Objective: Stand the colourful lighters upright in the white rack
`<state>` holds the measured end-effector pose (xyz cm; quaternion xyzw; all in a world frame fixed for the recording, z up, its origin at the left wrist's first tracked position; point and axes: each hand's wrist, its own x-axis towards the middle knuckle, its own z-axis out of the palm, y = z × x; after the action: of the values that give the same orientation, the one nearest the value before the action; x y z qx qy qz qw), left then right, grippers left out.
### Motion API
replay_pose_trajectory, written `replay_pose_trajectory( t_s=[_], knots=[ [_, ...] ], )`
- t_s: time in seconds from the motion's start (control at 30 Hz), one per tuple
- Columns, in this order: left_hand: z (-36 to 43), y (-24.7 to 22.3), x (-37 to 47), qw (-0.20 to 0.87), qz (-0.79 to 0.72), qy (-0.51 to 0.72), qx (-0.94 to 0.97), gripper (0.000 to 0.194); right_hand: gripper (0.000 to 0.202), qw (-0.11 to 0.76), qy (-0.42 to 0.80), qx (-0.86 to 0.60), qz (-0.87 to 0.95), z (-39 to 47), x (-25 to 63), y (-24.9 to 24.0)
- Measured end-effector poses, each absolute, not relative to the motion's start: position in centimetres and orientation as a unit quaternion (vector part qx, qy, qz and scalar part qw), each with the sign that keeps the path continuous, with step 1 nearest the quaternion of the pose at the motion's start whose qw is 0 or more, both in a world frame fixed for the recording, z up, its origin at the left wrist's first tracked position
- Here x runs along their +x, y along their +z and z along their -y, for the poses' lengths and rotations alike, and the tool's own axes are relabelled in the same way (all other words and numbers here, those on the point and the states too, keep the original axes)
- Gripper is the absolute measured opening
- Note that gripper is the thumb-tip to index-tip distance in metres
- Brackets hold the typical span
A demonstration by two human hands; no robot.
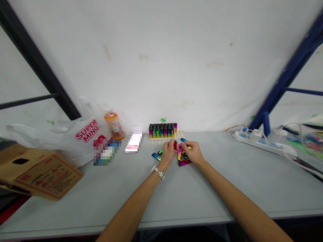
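My left hand (168, 154) is closed around a red lighter (175, 145), whose upper end shows past the fingers. Close to its right, my right hand (193, 152) pinches a blue lighter (183, 139) that sticks out beyond the thumb and fingers. Beneath and between the hands lies a loose pile of shiny multicoloured lighters (179, 154), partly hidden by the right hand. A blue-green lighter (156, 156) rests left of my left wrist. Behind the hands, rows of rainbow lighters (161, 131) stand upright in a pale tray (180, 134), whose right end shows bare holes.
Left of the tray are a bright-screened phone (134, 142), an orange drink bottle (114, 125), a white plastic bag (68, 144) and a cardboard box (47, 174). At the right, a white power strip (263, 143) with cables lies on the grey table (106, 201). A wall rises behind.
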<state>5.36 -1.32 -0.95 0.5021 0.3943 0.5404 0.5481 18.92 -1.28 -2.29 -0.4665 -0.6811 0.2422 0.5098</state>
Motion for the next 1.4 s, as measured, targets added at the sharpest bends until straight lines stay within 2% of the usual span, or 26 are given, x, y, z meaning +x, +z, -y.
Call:
replay_pose_trajectory(
  t_s=[0.17, 0.27, 0.47, 0.87, 1.07, 1.27, 1.4],
  knots=[
    [1.4, -1.1, 4.9, 0.571, -0.363, 0.515, 0.525, 0.074, 0.045, 0.508, 0.238, -0.469, 0.682, 1.1, 19.0, -2.5],
    [1.3, -1.4, 4.7, 0.567, -0.36, 0.515, 0.533, 0.076, 0.045, 0.511, 0.239, -0.47, 0.679, 1.1, 19.0, -2.6],
    [1.5, -1.1, 4.9, 0.556, -0.375, 0.523, 0.526, 0.071, 0.045, 0.509, 0.238, -0.469, 0.682, 1.0, 19.1, -2.7],
    [0.9, -1.5, 5.5, 0.514, -0.408, 0.552, 0.515, 0.046, 0.044, 0.504, 0.245, -0.471, 0.682, 1.0, 19.1, -2.7],
    [1.0, -1.7, 5.6, 0.5, -0.412, 0.545, 0.532, 0.041, 0.043, 0.503, 0.242, -0.468, 0.685, 1.1, 19.1, -2.5],
    [1.0, -1.7, 5.6, 0.508, -0.419, 0.541, 0.523, 0.047, 0.042, 0.504, 0.251, -0.458, 0.688, 1.2, 19.0, -2.5],
    [1.3, -1.3, 5.5, 0.526, -0.398, 0.541, 0.521, 0.057, 0.026, 0.53, 0.278, -0.412, 0.687, 1.5, 19.0, -1.9]
  ],
)
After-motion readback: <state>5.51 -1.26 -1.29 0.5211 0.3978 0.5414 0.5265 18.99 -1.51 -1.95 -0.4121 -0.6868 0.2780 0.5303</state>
